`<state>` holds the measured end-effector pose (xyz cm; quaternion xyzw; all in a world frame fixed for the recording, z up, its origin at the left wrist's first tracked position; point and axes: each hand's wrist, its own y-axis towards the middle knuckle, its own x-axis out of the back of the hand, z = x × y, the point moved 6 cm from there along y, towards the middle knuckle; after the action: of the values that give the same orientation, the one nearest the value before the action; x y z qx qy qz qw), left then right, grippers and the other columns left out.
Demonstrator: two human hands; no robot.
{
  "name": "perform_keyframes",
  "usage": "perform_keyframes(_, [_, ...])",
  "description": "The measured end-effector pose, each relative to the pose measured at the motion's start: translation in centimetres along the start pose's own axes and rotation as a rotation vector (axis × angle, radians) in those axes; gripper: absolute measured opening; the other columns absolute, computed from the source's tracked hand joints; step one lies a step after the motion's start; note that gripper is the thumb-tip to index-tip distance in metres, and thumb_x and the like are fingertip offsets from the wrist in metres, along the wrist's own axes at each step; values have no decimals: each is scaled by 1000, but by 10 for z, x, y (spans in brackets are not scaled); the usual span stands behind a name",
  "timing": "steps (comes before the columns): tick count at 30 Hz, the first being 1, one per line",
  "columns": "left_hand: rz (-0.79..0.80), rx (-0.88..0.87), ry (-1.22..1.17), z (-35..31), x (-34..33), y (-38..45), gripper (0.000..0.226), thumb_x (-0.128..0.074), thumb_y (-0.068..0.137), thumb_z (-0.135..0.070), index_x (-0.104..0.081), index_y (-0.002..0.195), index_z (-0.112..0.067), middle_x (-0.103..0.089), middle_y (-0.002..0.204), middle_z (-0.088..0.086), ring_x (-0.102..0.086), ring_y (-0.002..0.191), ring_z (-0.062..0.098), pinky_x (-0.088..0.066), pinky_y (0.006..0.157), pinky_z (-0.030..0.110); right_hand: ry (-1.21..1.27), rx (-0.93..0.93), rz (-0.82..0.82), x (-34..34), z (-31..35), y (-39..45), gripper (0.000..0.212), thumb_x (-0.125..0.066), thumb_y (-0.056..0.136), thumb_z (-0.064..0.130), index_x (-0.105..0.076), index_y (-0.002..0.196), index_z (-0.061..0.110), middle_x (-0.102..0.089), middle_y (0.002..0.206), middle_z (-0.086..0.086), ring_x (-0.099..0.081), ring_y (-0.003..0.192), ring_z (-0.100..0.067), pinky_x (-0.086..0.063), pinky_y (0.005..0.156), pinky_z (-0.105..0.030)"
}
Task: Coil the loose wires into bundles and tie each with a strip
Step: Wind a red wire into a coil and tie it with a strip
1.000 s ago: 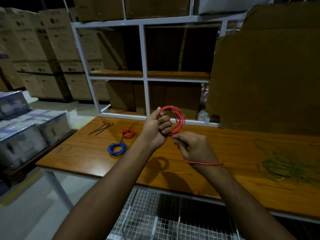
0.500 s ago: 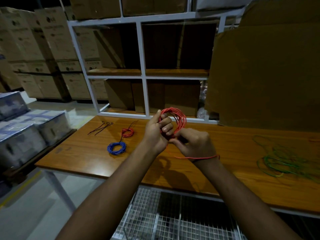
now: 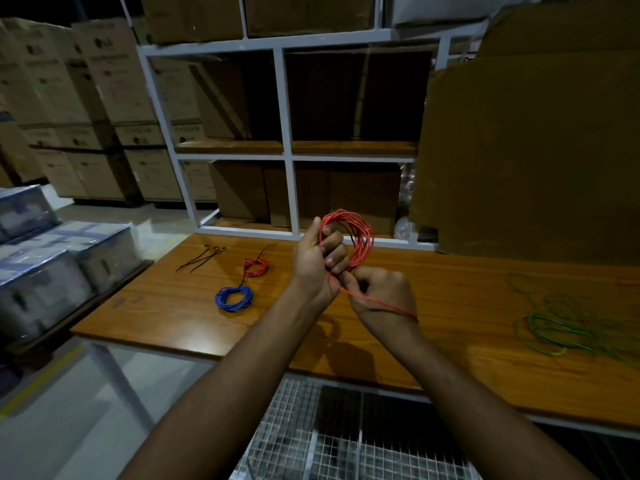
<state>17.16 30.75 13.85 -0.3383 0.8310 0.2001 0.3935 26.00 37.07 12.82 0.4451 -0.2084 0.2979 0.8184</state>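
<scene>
Above the wooden table (image 3: 450, 306), the right hand (image 3: 382, 296) pinches the loose tail of the red wire coil (image 3: 360, 237). The left hand (image 3: 317, 263) grips the coil, fingers curled through it. Farther left lie a blue bundle (image 3: 233, 298), a small red bundle (image 3: 255, 266) and dark strips (image 3: 202, 259); loose green wire (image 3: 561, 323) lies right.

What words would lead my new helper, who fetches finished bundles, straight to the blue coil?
Start at the wooden table and go to its left end. There the blue coil lies flat nearest the front edge, with a smaller red coil just behind it. It is the only blue wire there, and neither of the hands touches it.
</scene>
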Motion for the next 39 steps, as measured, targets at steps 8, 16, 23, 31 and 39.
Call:
perform_keyframes(8, [-157, 44, -20, 3, 19, 5, 42, -37, 106, -37, -49, 70, -17, -33, 47, -8, -27, 33, 6, -20, 32, 18, -101, 249, 335, 19, 41, -27, 13, -52, 98, 40, -58, 93, 31, -57, 72, 11, -52, 64, -8, -40, 53, -26])
perform_keyframes(16, [-237, 110, 25, 4, 26, 6, 42, -41, 105, -38, -51, 69, -17, -36, 49, -8, -28, 36, 6, -19, 37, 19, -179, 447, -143, 65, 35, -32, 32, -70, 88, 31, -66, 112, 10, -58, 83, -1, -49, 67, -7, -41, 53, -17])
perform_keyframes(23, [-259, 151, 46, 9, 28, 5, 41, -43, 104, -37, -51, 69, -17, -37, 49, -8, -29, 35, 6, -19, 35, 19, 66, 265, 405, 55, 15, -3, 23, -52, 96, 43, -67, 89, 27, -59, 91, 12, -54, 86, -6, -47, 71, -29])
perform_keyframes(31, [-203, 181, 163, 19, 19, -8, 39, -38, 105, -33, -50, 72, -16, -38, 53, -6, -29, 38, 6, -17, 36, 19, 196, 25, 487, 57, 8, 21, 13, -55, 99, 35, -61, 92, 26, -65, 82, 3, -64, 67, -12, -57, 62, -35])
perform_keyframes(39, [-234, 123, 285, 10, 21, -11, 41, -39, 105, -31, -50, 69, -14, -43, 54, -3, -34, 39, 8, -26, 35, 18, 370, -29, 641, 42, 20, 8, 18, -57, 100, 27, -67, 85, 27, -62, 69, 9, -58, 65, -5, -47, 63, -22])
